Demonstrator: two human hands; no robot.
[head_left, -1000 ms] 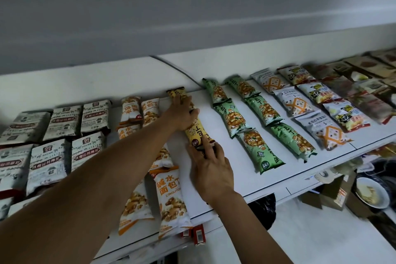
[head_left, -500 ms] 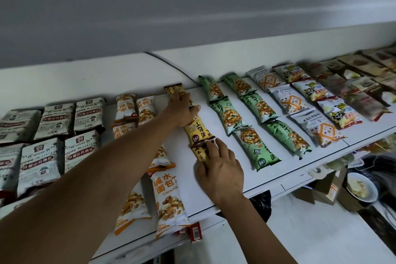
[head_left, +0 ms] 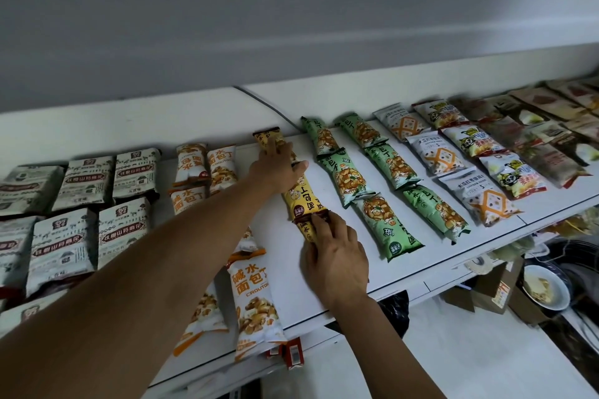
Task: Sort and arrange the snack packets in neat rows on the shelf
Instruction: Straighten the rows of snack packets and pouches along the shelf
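The fingers of the right hand (head_left: 337, 264) are laid flat, released, on the nearest yellow packet (head_left: 307, 230). Just beyond it, the middle yellow packet (head_left: 300, 199) is pressed by the open left hand (head_left: 275, 168). The yellow row lies on the white shelf (head_left: 327, 204), beside green packets (head_left: 385, 223).

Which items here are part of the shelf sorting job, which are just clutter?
In the job:
- yellow packets under left hand and right hand
- green packets
- orange croutons packets
- shelf

Clutter:
- cardboard box
- bowl
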